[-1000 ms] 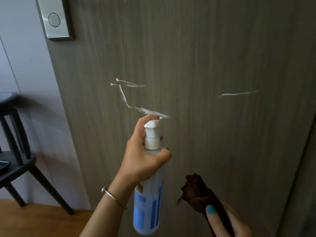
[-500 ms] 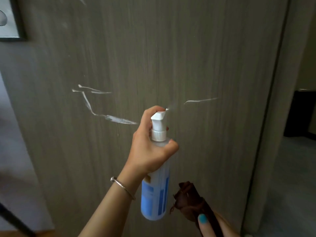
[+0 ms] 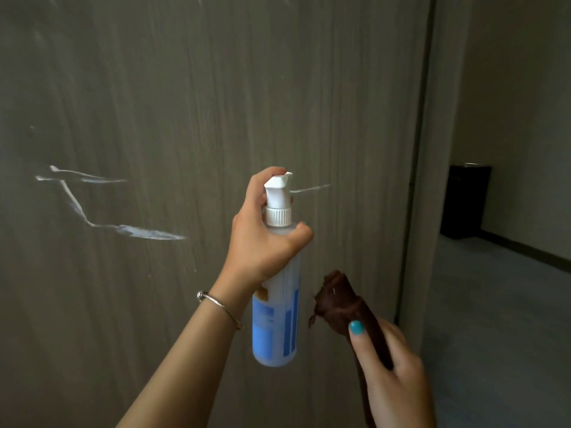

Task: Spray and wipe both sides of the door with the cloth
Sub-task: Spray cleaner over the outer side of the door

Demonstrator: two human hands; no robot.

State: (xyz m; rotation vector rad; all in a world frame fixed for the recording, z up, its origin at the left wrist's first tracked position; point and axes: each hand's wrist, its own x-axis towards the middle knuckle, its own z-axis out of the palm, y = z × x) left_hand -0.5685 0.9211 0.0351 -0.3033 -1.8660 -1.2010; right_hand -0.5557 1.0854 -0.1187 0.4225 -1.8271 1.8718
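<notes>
Right, my left hand is wrapped round the neck of the clear plastic spray bottle with the blue label and white pump head, forefinger on top of the pump, nozzle aimed at the grey-brown wood-grain door. My right hand grips the rolled dark brown cloth just beside the bottle, clear of the door. White foam streaks sit on the panel to the left, a thinner one behind the nozzle. I'd say spread short bursts toward the bare right edge, nozzle near the surface, then wipe before anything runs.
</notes>
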